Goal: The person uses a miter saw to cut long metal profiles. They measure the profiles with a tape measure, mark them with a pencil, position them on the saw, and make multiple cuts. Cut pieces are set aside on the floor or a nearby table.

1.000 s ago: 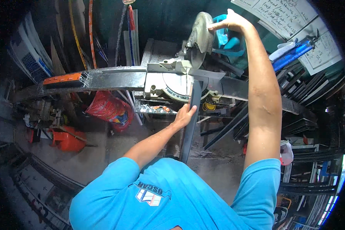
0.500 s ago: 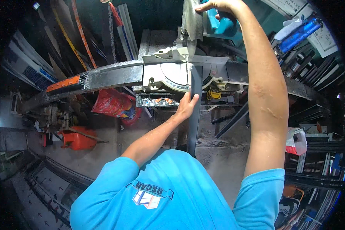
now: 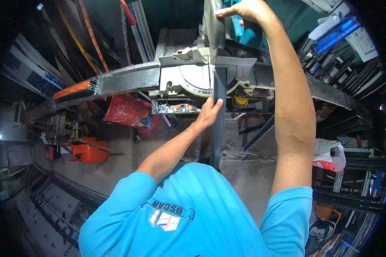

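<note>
A mitre saw [image 3: 186,77] with a pale round base stands in front of me. My left hand [image 3: 209,113] is closed around a long dark profile bar [image 3: 219,132], thumb on top. Its far end lies on the saw base, and its near end reaches back to my shirt. Up at the saw head, my right hand [image 3: 252,10] grips the teal handle [image 3: 249,37], its thumb stretched toward the round blade guard [image 3: 214,23]. The guard hangs above the bar's far end, apart from it; the blade edge cannot be made out.
An orange-backed brush [image 3: 73,90] lies on the long side support [image 3: 126,80]. Beneath the saw are a tray of scraps [image 3: 176,107], a yellow tape measure [image 3: 240,100] and a red bag [image 3: 126,111]. A red container [image 3: 90,150] stands on the floor at left. Profile lengths fill the right.
The saw head has come down slightly toward the base, my right hand moving with it. My left hand keeps its hold on the bar. The whole view has shifted a little.
</note>
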{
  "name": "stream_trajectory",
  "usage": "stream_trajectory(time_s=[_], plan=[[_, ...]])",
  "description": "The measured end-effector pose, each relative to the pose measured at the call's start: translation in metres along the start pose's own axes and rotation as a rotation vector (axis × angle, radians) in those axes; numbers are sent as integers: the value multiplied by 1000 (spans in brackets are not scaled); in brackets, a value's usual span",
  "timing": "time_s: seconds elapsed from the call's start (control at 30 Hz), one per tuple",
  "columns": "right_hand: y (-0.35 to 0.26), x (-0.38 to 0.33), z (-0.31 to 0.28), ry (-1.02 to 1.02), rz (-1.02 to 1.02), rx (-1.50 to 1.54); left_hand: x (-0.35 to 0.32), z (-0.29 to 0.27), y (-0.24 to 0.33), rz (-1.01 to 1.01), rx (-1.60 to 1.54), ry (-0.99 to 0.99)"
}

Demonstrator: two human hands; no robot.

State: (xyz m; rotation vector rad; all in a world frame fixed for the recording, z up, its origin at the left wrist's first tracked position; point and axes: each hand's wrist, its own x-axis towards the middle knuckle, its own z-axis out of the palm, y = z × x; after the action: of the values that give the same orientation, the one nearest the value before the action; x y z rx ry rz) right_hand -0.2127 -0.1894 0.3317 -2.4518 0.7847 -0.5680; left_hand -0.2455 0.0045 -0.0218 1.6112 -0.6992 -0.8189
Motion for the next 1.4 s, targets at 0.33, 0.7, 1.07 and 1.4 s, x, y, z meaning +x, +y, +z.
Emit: stream_trajectory(time_s=[0.33, 0.7, 1.07, 1.4], plan=[[4, -18, 6, 56, 88, -28, 2, 0, -7, 6, 30, 19], [14, -23, 11, 92, 31, -4, 2, -1, -6, 45, 21, 18], [25, -28, 19, 130, -50, -5, 12, 1, -26, 3, -40, -20], [29, -28, 21, 120, -94, 44, 6, -1, -13, 29, -14, -4]])
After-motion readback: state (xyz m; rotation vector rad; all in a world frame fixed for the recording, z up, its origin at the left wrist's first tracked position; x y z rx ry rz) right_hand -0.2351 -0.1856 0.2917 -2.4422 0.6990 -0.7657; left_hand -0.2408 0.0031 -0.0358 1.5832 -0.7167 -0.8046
